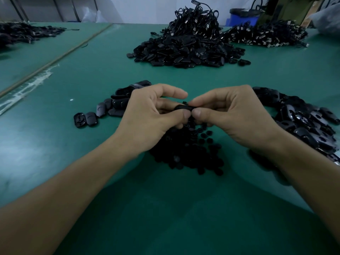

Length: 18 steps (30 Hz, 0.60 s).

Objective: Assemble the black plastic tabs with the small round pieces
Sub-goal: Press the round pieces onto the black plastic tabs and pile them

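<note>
My left hand (pixel 150 115) and my right hand (pixel 231 116) meet at the middle of the green table, both pinching one black plastic tab (pixel 184 108) between thumbs and forefingers. Whether a round piece sits in the tab I cannot tell; fingers hide most of it. Right below the hands lies a heap of small round black pieces (pixel 191 153). A loose group of black tabs (pixel 110 107) lies to the left of my left hand. Another spread of black tabs (pixel 303 122) lies to the right of my right hand.
A big mound of black tabs and cabled parts (pixel 185 45) rises at the far middle of the green table (pixel 92 74). More black parts (pixel 266 35) lie at the far right and others (pixel 24 34) at the far left. A blue bin (pixel 242 17) stands behind.
</note>
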Each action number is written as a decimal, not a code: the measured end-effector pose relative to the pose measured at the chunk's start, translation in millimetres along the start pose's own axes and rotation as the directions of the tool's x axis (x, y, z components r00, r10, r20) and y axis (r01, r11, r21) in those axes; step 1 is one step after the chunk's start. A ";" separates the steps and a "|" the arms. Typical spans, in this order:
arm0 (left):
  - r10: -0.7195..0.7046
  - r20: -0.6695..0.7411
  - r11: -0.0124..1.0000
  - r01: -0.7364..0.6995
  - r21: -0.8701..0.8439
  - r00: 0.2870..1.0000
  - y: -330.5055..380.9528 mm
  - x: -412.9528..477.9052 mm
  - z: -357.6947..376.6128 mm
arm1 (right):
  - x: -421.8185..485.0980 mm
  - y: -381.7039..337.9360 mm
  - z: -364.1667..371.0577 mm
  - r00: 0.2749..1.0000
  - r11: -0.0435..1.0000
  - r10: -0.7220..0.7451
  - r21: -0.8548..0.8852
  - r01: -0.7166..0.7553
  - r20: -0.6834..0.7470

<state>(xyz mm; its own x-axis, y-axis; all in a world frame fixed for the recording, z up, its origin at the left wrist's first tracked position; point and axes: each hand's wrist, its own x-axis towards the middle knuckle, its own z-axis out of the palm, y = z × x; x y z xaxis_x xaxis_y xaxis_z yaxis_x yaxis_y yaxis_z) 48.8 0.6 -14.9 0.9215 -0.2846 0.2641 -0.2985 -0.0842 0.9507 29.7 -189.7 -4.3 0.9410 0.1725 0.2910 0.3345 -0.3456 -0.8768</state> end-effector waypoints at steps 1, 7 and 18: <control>-0.010 -0.012 1.000 0.010 -0.004 1.000 -0.1 0.2 -0.2 | -0.1 0.4 -0.2 1.000 1.000 0.012 0.011 -0.012 -0.003; -0.050 -0.032 0.998 0.049 -0.034 0.998 0.0 1.0 -1.3 | 0.4 2.3 0.8 0.999 0.998 0.049 0.029 -0.048 -0.015; -0.094 -0.016 0.992 0.092 -0.087 0.995 -0.1 2.2 -1.5 | 1.0 3.9 1.7 0.997 0.991 0.082 0.102 -0.081 -0.008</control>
<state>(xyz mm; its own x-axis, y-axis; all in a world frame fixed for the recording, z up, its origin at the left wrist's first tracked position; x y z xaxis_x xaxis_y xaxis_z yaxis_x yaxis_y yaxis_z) 51.3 1.4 -14.2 0.9492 -0.2606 0.1763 -0.1897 -0.0270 0.9815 31.9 -189.3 -8.1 0.9658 0.1359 0.2210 0.2502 -0.2624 -0.9320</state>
